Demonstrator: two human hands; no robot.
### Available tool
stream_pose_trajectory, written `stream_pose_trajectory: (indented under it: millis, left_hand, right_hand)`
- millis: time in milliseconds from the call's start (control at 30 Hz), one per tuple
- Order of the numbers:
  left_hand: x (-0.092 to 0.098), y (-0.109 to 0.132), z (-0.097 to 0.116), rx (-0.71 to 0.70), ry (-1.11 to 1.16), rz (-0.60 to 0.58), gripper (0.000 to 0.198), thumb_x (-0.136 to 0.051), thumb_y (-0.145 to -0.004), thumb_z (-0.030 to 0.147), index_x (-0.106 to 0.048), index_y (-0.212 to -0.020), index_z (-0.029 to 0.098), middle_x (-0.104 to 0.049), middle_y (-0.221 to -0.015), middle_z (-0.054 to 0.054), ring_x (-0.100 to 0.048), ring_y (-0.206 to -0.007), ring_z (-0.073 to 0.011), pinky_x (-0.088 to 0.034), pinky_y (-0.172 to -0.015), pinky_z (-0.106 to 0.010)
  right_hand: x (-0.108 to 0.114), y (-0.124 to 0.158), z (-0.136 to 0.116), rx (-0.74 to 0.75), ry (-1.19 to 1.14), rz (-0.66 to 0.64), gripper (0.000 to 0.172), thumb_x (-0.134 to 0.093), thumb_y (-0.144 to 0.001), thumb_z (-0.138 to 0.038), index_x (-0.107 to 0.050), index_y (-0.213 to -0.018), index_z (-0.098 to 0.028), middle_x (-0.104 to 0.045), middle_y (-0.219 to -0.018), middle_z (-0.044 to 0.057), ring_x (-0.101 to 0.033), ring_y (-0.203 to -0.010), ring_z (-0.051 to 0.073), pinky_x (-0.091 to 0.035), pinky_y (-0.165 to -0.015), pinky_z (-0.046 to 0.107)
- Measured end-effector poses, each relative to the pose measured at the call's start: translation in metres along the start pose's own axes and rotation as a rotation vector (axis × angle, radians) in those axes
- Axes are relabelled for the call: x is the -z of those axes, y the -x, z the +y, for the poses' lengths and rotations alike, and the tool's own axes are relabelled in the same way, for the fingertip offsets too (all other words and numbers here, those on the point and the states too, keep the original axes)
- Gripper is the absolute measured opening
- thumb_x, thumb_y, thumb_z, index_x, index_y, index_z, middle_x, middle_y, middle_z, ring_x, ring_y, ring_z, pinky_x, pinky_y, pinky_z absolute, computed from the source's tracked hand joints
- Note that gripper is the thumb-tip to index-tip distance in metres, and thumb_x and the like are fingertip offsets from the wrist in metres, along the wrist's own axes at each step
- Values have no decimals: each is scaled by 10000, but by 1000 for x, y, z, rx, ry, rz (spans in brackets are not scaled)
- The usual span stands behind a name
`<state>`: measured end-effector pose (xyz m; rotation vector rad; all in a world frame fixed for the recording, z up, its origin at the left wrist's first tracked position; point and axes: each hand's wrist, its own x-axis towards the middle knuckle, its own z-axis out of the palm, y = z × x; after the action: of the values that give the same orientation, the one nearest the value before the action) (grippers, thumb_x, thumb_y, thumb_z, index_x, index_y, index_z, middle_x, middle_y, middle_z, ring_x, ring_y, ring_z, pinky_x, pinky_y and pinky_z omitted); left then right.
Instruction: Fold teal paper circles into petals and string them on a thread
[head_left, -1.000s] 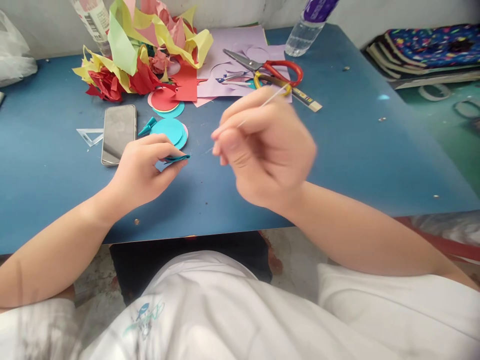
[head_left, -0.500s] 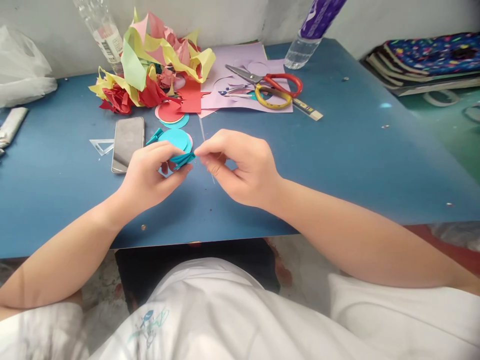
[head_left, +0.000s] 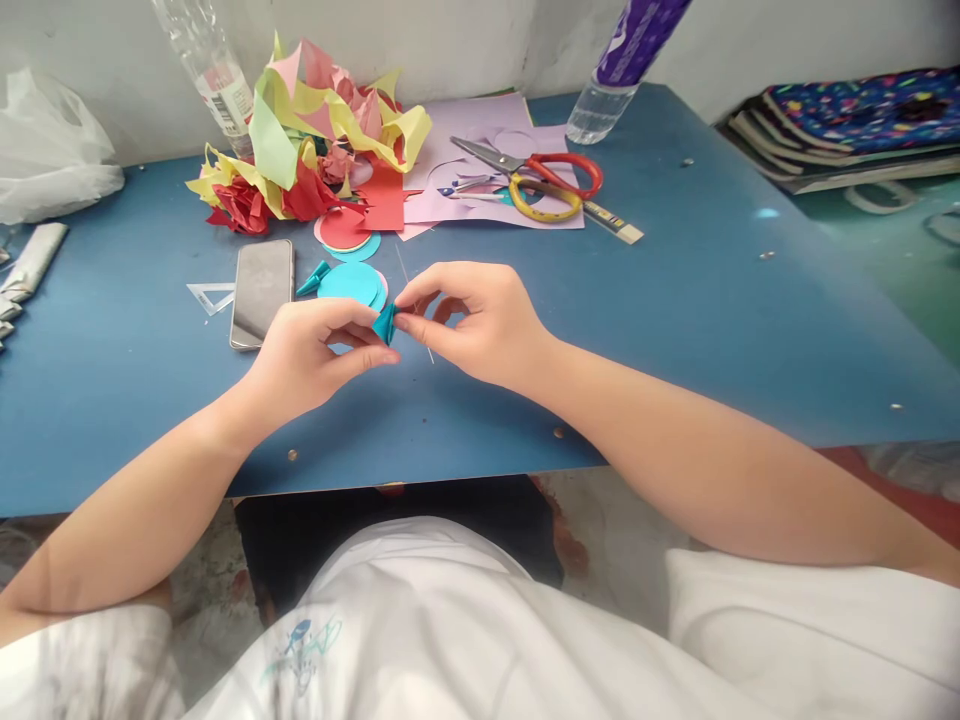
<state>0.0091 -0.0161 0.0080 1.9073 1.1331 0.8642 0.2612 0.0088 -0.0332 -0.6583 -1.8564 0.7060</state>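
Blue tabletop [head_left: 712, 310], set against a pale wall [head_left: 480, 40], seen from above with both forearms entering from the near edge. At centre, a small piece of folded turquoise paper [head_left: 385, 325] is held above the table between the two hands. The left hand [head_left: 307, 345] grips it from the left, fingers curved over it and thumb beneath; the right hand [head_left: 480, 320] pinches its right edge between thumb and forefinger. A thin pale stick [head_left: 430, 354] slants behind the right fingertips; whether it is held or lying cannot be told.

Just beyond the left hand are turquoise paper discs [head_left: 349, 283], with a small turquoise cone [head_left: 313, 279] at their left. Next come a phone [head_left: 262, 295] and a clear set square [head_left: 202, 297] partly hidden by it. A red disc [head_left: 345, 228] lies farther back, before a heap of crumpled coloured paper [head_left: 274, 145]. To the right of the heap, scissors with red and yellow handles [head_left: 553, 205] rest on a cut lilac sheet [head_left: 480, 125]. Outermost are two plastic bottles [head_left: 604, 105], a white plastic bag [head_left: 56, 150] and, at far right, stacked books [head_left: 847, 130].
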Motion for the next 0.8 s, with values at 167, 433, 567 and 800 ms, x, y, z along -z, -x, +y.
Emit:
stream_pose_trajectory:
  millis: [167, 433, 567, 800]
  left_hand:
    - [2, -3, 4, 89, 227, -22, 326, -1106, -855, 482, -905, -994, 266, -905, -969, -57, -854, -921, -276, -744, -973, -507]
    - [4, -3, 7, 115, 342, -34, 290, -1117, -868, 421, -917, -985, 247, -903, -983, -50, -850, -972, -270, -731, -997, -507]
    - [3, -3, 4, 79, 315, -17, 233, -1058, -928, 352, -892, -1006, 207, -903, -993, -66, -847, -959, -255, -703, -941, -472]
    - [0, -3, -1, 146, 261, 58, 226, -1030, -883, 289, -844, -986, 213, -862, -963, -28, -812, -931, -222, -670, -938, -411]
  right_hand:
    - [-1, -3, -4, -153, -164, 13, 190, -976, -1000, -378, -840, -1011, -245, -878, -986, 31, -824, -892, 210, -650, -706, 324]
    - [-8, -3, 2, -268, -309, 66, 339, -1074, -854, -480, -845, -957, -253, -868, -959, 34, -791, -878, 210, -656, -690, 332]
    - [-8, -2, 2, -268, -333, 80, 307, -1069, -850, -420, -856, -978, -238, -873, -967, 39, -799, -885, 202, -671, -707, 317]
    - [-6, 3, -3, -216, -210, 4, 405, -1019, -916, -527, -889, -1143, -217, -894, -1045, 73, -822, -908, 237, -667, -665, 328]
